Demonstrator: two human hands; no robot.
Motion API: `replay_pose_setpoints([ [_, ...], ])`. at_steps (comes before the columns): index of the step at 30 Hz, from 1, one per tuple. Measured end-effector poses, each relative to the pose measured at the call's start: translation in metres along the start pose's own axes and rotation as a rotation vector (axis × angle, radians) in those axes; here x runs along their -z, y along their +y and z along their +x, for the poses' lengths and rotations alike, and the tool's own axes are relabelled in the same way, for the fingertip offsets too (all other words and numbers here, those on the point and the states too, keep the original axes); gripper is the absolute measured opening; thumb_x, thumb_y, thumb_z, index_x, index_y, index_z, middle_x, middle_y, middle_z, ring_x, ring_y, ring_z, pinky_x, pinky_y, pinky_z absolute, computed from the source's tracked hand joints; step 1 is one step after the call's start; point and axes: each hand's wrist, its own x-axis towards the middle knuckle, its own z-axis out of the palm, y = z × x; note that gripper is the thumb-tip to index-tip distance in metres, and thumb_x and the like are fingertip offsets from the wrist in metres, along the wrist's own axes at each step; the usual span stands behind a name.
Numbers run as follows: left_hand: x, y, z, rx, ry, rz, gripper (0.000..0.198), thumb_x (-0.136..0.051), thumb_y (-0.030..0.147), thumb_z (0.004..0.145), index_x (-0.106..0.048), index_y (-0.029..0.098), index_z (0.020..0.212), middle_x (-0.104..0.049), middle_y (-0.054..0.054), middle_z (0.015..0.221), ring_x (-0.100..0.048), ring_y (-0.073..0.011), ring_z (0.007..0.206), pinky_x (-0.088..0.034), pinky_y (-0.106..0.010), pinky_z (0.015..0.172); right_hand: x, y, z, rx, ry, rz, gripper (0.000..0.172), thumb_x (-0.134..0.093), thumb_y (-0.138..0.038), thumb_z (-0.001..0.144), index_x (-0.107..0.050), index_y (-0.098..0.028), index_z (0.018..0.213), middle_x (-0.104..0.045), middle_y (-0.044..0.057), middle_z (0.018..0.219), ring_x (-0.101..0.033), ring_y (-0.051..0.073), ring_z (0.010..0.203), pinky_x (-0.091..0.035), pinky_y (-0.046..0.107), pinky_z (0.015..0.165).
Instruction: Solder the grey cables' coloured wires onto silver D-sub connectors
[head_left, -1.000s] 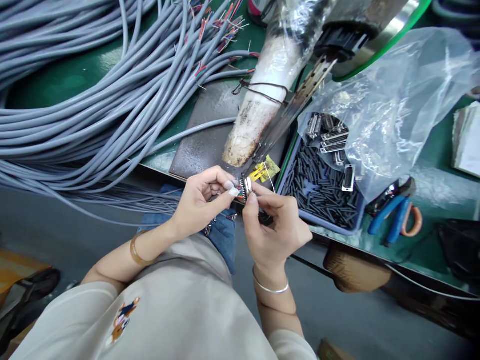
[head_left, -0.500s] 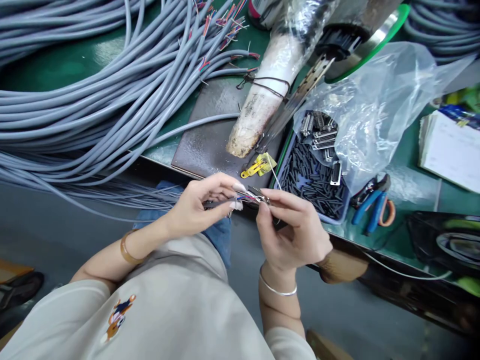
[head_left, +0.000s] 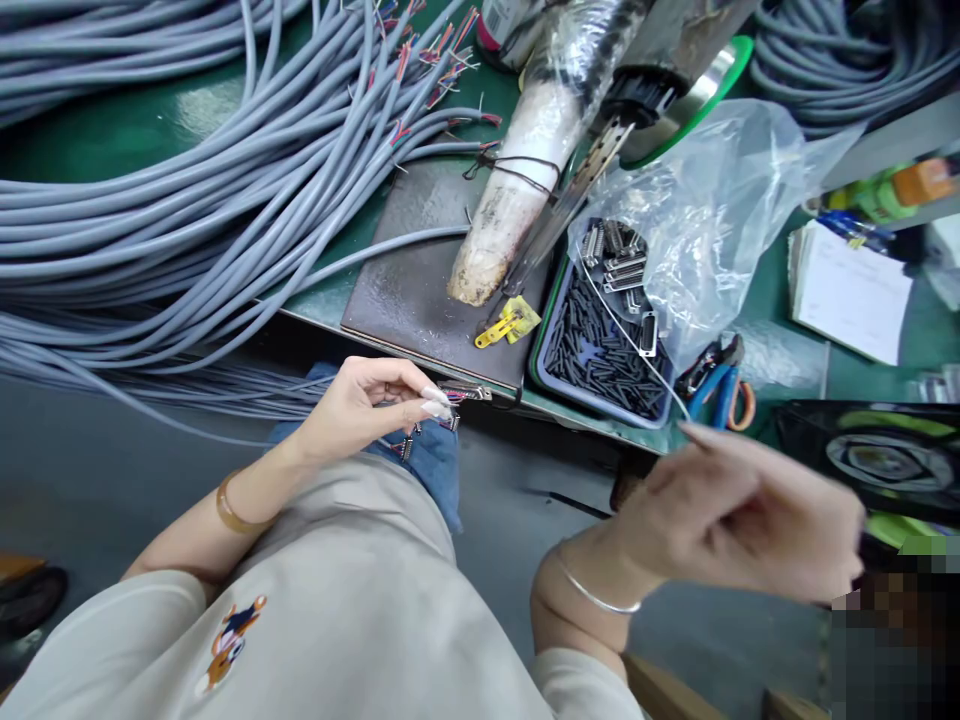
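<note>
My left hand, fingers pinched, holds the wired end of a cable in front of the bench edge. A metal multi-pin connector with red and blue wires sticks out past its fingertips. Several more wired connectors hang below, over my lap. Off to the right, my right hand is closed and slightly smeared by motion. From its fingertips a thin, pale strand of solder wire runs up over the parts tray. The soldering iron's perforated metal shaft points down beside a plastic-wrapped white tube.
A blue tray holds black sleeves and bare connectors, partly under a clear bag. Blue-handled pliers lie beside it. Grey cables cover the left bench. A yellow clip rests on a dark board; notepaper is right.
My right hand has left the connector and swung right, drawing the solder wire across the tray. My left hand has shifted slightly left with the cable. The view has shifted a little.
</note>
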Motion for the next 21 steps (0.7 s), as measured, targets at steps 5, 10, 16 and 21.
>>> replay_pose_setpoints([
  [5, 0.005, -0.009, 0.003, 0.059, -0.07, -0.011, 0.028, -0.089, 0.039, 0.076, -0.08, 0.013, 0.082, -0.081, -0.012, 0.081, -0.07, -0.0128, 0.056, -0.055, -0.019, 0.047, -0.025, 0.049, 0.039, 0.186, -0.281, -0.198, 0.019, -0.083, -0.032, 0.081, -0.073, -0.021, 0.068, -0.068, 0.0, 0.058, -0.051, 0.009, 0.045, -0.032, 0.027, 0.048],
  [10, 0.0, -0.016, 0.002, -0.19, 0.016, 0.193, 0.015, -0.085, 0.029, 0.079, -0.08, 0.014, 0.079, -0.082, -0.011, 0.084, -0.074, -0.015, 0.069, -0.061, -0.023, 0.062, -0.056, 0.08, 0.051, -0.04, -0.534, -0.157, 0.013, -0.086, -0.031, 0.074, -0.078, -0.02, 0.071, -0.075, 0.003, 0.071, -0.05, 0.008, 0.046, -0.037, 0.029, 0.055],
  [16, -0.008, -0.021, 0.0, -0.634, 0.044, 0.654, 0.01, -0.071, 0.012, 0.087, -0.08, 0.018, 0.088, -0.083, -0.009, 0.091, -0.079, -0.0183, 0.086, -0.061, -0.025, 0.077, -0.062, 0.081, 0.058, -0.064, -0.596, -0.134, 0.014, -0.088, -0.023, 0.068, -0.074, -0.021, 0.068, -0.073, 0.001, 0.068, -0.051, 0.008, 0.045, -0.036, 0.029, 0.053],
  [21, -0.014, -0.024, 0.003, -0.709, 0.073, 0.802, 0.012, -0.066, 0.014, 0.092, -0.078, 0.018, 0.089, -0.083, -0.008, 0.091, -0.08, -0.0174, 0.086, -0.063, -0.026, 0.079, -0.051, 0.084, 0.055, -0.125, -0.517, -0.232, 0.019, -0.088, -0.029, 0.069, -0.071, -0.022, 0.064, -0.052, -0.006, 0.041, -0.046, 0.008, 0.036, -0.029, 0.029, 0.048],
])
